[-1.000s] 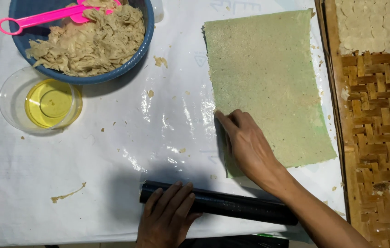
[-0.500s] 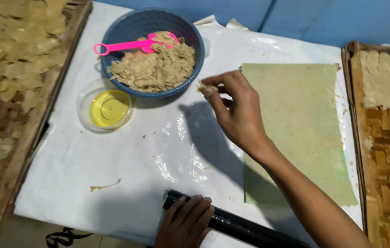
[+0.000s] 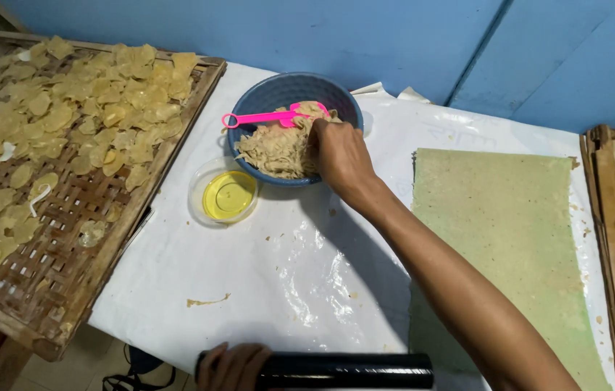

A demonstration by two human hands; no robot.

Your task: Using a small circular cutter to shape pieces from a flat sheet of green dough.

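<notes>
Two hands are at work over a table covered with a white plastic sheet (image 3: pixel 264 289). The right hand (image 3: pixel 340 156) reaches to the far side into a blue bowl (image 3: pixel 278 90) and rests on the beige dough (image 3: pixel 278 148) heaped inside; its fingers curl down into the dough, but whether they pinch a piece cannot be told. A pink tool (image 3: pixel 271 117) lies across the dough, just left of that hand. The left hand (image 3: pixel 233 366) is at the near edge, fingers wrapped over the left end of a black rolling pin (image 3: pixel 347 371) that lies flat. Near the bowl on its left stands a small clear dish of yellow oil (image 3: pixel 228 195). To the right lies a flat green sheet of dough (image 3: pixel 510 246). On the left a woven tray (image 3: pixel 68 289) holds pale chips.
</notes>
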